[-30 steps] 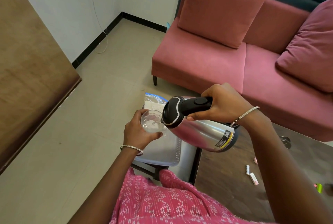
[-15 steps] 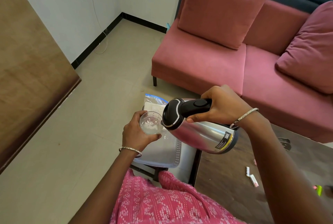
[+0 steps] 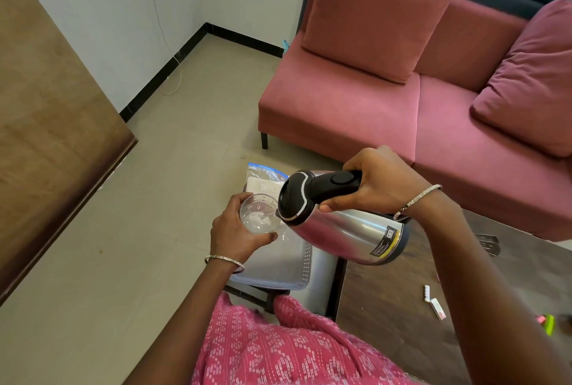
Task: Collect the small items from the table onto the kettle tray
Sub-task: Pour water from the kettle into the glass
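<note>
Over the tray [image 3: 298, 273], right grip [image 3: 382, 183] clasps the kettle [image 3: 349, 228], left grip [image 3: 235, 234] clasps a glass [image 3: 258, 214]; label [image 3: 385, 243] illegible.

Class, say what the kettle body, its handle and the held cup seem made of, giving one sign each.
Kettle body: probably polished stainless steel; mirror-like, with pink reflections. Handle: likely black plastic, smooth with soft sheen. Cup: clear glass or plastic; see-through, which one is unclear.

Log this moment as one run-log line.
right hand: grips kettle handle, spout tilted at glass | left hand: holds glass | small packets: on table, off tray
</note>
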The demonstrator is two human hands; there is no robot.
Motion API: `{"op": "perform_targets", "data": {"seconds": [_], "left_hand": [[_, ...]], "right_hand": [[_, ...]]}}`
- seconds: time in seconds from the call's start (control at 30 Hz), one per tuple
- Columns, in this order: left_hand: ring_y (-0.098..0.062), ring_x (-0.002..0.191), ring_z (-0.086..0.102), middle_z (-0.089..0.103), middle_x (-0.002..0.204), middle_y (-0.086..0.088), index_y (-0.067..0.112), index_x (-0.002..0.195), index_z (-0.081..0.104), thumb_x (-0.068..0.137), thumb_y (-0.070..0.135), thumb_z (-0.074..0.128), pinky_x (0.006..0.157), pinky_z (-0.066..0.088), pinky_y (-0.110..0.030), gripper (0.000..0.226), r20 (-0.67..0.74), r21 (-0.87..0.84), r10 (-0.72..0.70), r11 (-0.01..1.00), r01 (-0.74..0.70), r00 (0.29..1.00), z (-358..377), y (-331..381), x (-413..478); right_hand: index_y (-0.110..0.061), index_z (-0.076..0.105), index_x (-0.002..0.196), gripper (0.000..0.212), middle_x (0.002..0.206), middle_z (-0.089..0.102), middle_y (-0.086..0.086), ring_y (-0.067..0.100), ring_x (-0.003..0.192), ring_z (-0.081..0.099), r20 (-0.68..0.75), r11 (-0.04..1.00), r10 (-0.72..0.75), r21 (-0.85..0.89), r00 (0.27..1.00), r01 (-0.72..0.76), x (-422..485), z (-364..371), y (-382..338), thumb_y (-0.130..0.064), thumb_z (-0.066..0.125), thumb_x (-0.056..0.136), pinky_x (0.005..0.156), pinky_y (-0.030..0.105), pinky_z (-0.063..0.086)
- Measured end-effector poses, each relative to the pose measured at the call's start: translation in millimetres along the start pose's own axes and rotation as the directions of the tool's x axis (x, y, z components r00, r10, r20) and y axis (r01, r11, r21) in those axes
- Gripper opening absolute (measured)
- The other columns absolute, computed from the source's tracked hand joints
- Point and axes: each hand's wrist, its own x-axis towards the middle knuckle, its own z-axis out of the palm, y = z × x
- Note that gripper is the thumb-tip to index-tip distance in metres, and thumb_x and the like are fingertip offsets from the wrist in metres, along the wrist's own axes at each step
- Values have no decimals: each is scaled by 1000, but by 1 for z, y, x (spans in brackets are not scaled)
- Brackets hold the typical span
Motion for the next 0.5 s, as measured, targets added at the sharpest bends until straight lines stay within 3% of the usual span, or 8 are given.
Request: {"op": "perform_targets", "data": {"seconds": [0.5], "left_hand": [[-21, 92, 65, 67, 105, 12, 35, 116, 50, 37, 43, 91, 78, 56, -37, 89, -1, 10, -22, 1000, 22, 1000, 1, 1, 0]], "right_hand": [[-12, 51, 50, 65, 41, 37, 1, 17, 45, 28, 10, 1000, 8, 10, 1000, -8, 2, 0, 2, -72, 75, 51, 45, 31, 27]]}}
